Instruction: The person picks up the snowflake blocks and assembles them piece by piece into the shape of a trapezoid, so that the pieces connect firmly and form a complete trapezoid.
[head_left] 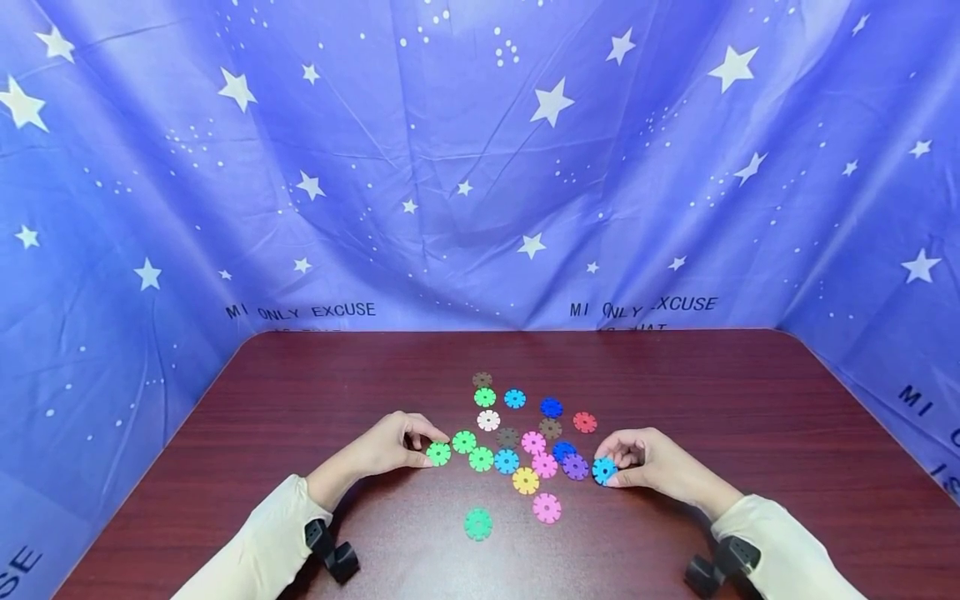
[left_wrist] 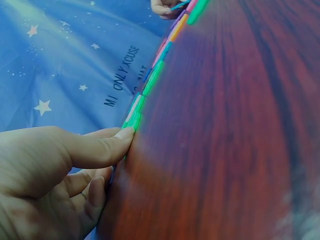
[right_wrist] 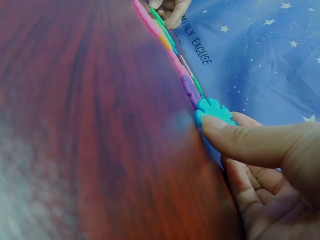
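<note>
My left hand (head_left: 392, 443) holds a bright green notched disc (head_left: 438, 454) at its edge, thumb at the near side and index finger at the far side. Two more green discs, one upper (head_left: 464, 442) and one lower (head_left: 482, 459), lie just right of it. On the other side, my right hand (head_left: 654, 463) pinches a light blue notched disc (head_left: 603, 472) between thumb and fingers. This disc (right_wrist: 214, 111) shows tilted up off the table in the right wrist view. A purple disc (head_left: 575, 467) lies just left of it, overlapping a dark blue one (head_left: 563, 452).
Several notched discs lie scattered between the hands, among them a yellow one (head_left: 526, 481), a white one (head_left: 488, 420) and a red one (head_left: 585, 422). A teal-green disc (head_left: 478, 524) lies nearest the front. Behind the dark red wooden table (head_left: 337, 367) hangs a blue star-patterned cloth (head_left: 450, 125).
</note>
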